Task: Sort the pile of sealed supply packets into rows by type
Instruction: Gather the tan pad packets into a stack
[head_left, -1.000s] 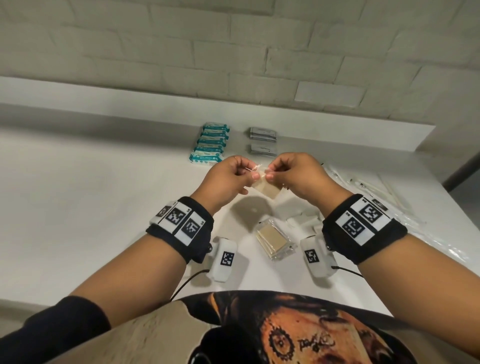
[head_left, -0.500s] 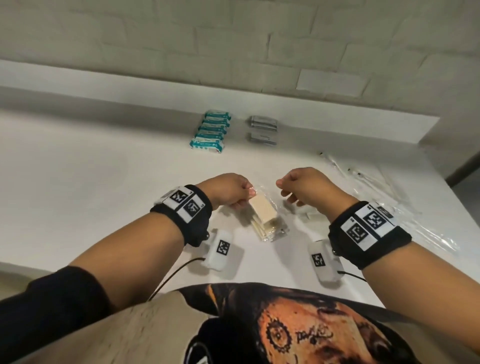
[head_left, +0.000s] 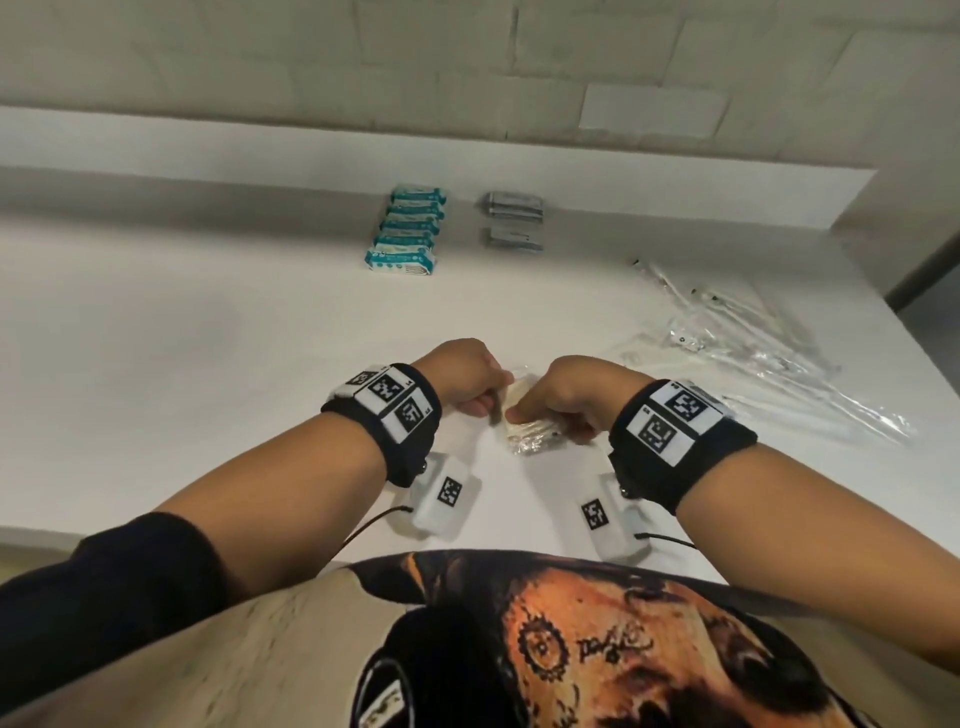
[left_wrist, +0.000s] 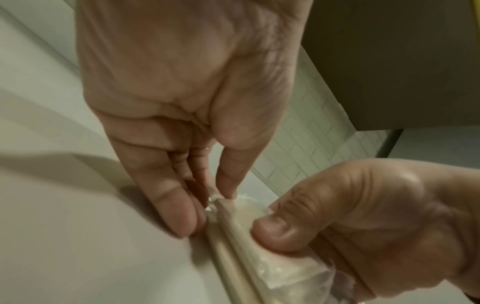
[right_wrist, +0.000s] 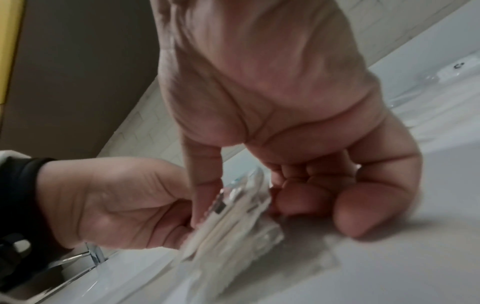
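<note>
Both thumbs and fingertips (left_wrist: 228, 185) are pinching the small stack of clear beige packets (head_left: 527, 423) on the table (head_left: 208, 364); the left hand (head_left: 462, 376) and right hand (head_left: 571, 392) should be squaring edges before sliding it toward the far rows.

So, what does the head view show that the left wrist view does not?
Only the head view shows the teal packets, the grey packets and the long clear packets on the table. Only the left wrist view shows the left hand fingertips pinching the beige packets. Both show the right hand on them.
</note>
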